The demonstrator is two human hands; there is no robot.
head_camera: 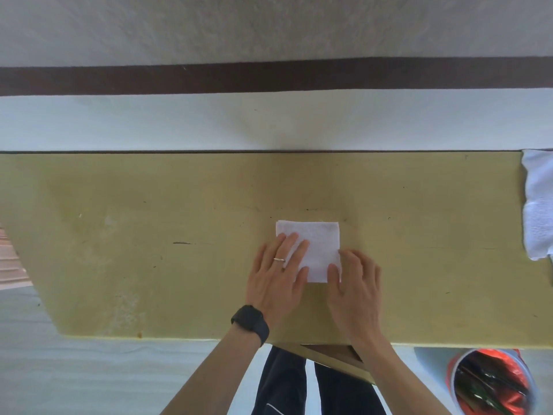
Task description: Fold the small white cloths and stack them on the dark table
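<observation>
At the far left edge, a pinkish striped thing [12, 259] is cut off, and I cannot tell what it is. Next comes the wide yellow-green wooden table top [149, 235].

My left hand [276, 277], with a thin ring [279, 259] and a black wrist watch [250, 323], lies flat on the left part of the small white square cloth [317, 244], fingers spread. The cloth sits in the middle of the table top, close to my side. My right hand [354, 283] lies flat too. Its fingers are straight, with the thumb on the cloth and the other fingers at the cloth's right edge. Neither hand pinches anything.

I think I am pressing a fold down. To do it well, I should keep the edges lined up and push from the middle out to the sides. That leaves no bumps, and a flat cloth will sit nicely in a stack.

My hands hide the two near corners, so I cannot see if they match. I cannot count the layers either.

At the far right, a heap of fluffy white cloths [538, 205] is cut off, so I cannot tell how many are left. Below it is a round red bin [490, 381] with shiny stuff inside that I cannot make out.

I cannot pick out a dark table for sure.
</observation>
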